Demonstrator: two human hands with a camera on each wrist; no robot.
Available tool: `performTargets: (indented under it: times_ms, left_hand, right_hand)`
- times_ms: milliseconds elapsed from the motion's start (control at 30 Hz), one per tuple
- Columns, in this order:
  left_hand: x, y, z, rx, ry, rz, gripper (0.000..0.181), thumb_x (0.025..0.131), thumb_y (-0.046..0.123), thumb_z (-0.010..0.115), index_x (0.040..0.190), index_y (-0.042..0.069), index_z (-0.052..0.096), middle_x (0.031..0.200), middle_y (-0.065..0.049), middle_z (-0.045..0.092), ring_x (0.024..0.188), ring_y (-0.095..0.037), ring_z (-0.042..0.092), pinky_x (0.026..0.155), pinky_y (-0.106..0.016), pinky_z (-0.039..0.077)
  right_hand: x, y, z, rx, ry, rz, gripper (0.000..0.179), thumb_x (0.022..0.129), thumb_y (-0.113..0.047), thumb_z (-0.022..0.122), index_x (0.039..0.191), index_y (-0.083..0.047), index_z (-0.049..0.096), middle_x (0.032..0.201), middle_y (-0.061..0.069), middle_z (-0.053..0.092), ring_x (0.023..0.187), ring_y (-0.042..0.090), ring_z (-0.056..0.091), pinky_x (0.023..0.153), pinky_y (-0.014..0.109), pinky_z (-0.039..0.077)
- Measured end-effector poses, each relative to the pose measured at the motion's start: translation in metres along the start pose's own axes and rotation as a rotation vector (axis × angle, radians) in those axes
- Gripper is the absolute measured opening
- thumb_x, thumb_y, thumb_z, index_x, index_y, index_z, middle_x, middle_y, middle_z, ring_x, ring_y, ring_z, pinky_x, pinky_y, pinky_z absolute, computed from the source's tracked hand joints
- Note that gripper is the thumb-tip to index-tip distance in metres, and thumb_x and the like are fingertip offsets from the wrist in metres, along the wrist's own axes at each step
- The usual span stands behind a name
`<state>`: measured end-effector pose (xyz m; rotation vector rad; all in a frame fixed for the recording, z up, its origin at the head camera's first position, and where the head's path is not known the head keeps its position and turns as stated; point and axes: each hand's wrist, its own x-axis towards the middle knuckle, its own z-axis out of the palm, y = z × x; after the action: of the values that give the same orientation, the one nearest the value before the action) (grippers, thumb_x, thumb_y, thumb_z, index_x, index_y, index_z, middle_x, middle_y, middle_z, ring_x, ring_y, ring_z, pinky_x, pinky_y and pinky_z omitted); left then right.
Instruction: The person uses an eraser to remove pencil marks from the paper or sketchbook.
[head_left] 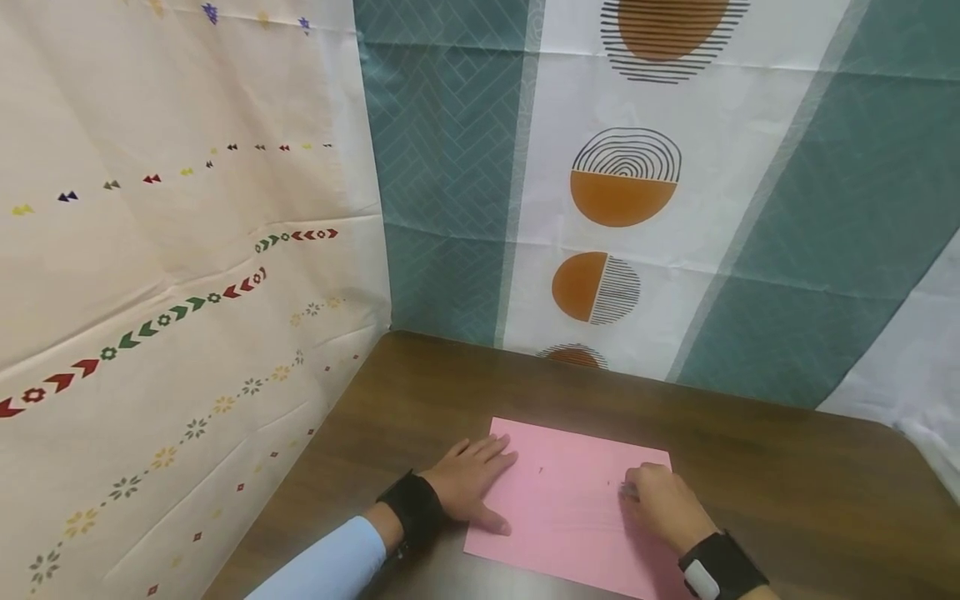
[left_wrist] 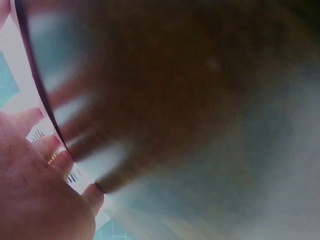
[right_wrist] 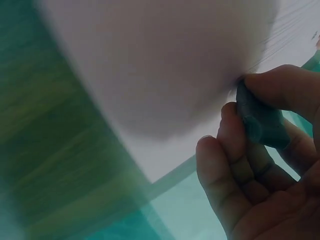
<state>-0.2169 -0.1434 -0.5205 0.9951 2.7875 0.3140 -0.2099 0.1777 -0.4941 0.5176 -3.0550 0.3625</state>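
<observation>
A pink sheet of paper point(head_left: 570, 500) lies on the brown table, with a few small dark marks and faint lines on it. My left hand point(head_left: 472, 483) rests flat on its left edge, fingers spread. On the right part of the sheet, my right hand point(head_left: 663, 500) pinches a small dark grey-green eraser point(right_wrist: 260, 117) between thumb and fingers. The right wrist view shows the tip of this block right at the paper's surface. In the left wrist view, the fingertips point(left_wrist: 92, 197) of the left hand meet the surface at the paper's edge.
The brown wooden table point(head_left: 435, 383) extends behind and to both sides of the paper. A cream patterned cloth point(head_left: 187, 292) hangs at the left, and a green and white curtain point(head_left: 450, 167) with orange circles hangs behind the table. Both wrists wear black bands point(head_left: 416, 508).
</observation>
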Motion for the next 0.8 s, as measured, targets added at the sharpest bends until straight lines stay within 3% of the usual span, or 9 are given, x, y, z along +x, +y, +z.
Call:
performTargets:
  times_ms: [167, 333, 433, 567, 800]
  left_hand:
    - [0.001, -0.001, 0.001, -0.009, 0.015, 0.008, 0.102, 0.068, 0.081, 0.050, 0.147, 0.021, 0.026, 0.154, -0.005, 0.014, 0.137, -0.024, 0.008, 0.106, -0.060, 0.016]
    - [0.001, -0.001, 0.000, -0.012, 0.013, 0.013, 0.103, 0.067, 0.081, 0.050, 0.147, 0.021, 0.026, 0.154, -0.006, 0.014, 0.137, -0.025, 0.009, 0.106, -0.060, 0.017]
    - [0.000, 0.000, -0.003, -0.022, 0.001, 0.012, 0.103, 0.068, 0.080, 0.051, 0.147, 0.020, 0.026, 0.154, -0.007, 0.013, 0.137, -0.025, 0.008, 0.106, -0.060, 0.016]
    - [-0.003, 0.002, -0.008, -0.038, -0.004, 0.001, 0.102, 0.069, 0.078, 0.054, 0.147, 0.018, 0.027, 0.154, -0.008, 0.014, 0.137, -0.026, 0.009, 0.106, -0.060, 0.016]
    - [-0.002, 0.007, -0.011, -0.031, -0.007, 0.008, 0.101, 0.069, 0.076, 0.056, 0.146, 0.017, 0.029, 0.153, -0.009, 0.016, 0.136, -0.027, 0.011, 0.105, -0.061, 0.017]
  right_hand:
    - [-0.004, 0.009, -0.003, 0.014, -0.009, 0.048, 0.015, 0.076, -0.007, 0.071, 0.066, -0.014, 0.062, 0.063, -0.003, 0.052, 0.061, 0.011, 0.048, 0.061, 0.038, 0.049]
    - [-0.004, 0.011, -0.004, 0.036, -0.004, 0.035, 0.011, 0.075, -0.009, 0.072, 0.069, -0.014, 0.064, 0.065, -0.004, 0.052, 0.062, 0.011, 0.048, 0.061, 0.037, 0.049]
    - [-0.005, 0.010, -0.006, 0.064, 0.048, 0.004, 0.008, 0.074, -0.012, 0.073, 0.074, -0.014, 0.065, 0.068, -0.005, 0.055, 0.067, 0.010, 0.052, 0.066, 0.038, 0.051]
    - [-0.002, 0.000, -0.008, 0.119, 0.124, -0.060, 0.009, 0.074, -0.014, 0.074, 0.076, -0.015, 0.065, 0.071, -0.008, 0.056, 0.070, 0.009, 0.055, 0.068, 0.037, 0.052]
    - [0.006, -0.028, -0.009, 0.132, 0.162, -0.137, 0.009, 0.074, -0.013, 0.072, 0.073, -0.018, 0.065, 0.068, -0.013, 0.052, 0.067, 0.003, 0.052, 0.066, 0.031, 0.053]
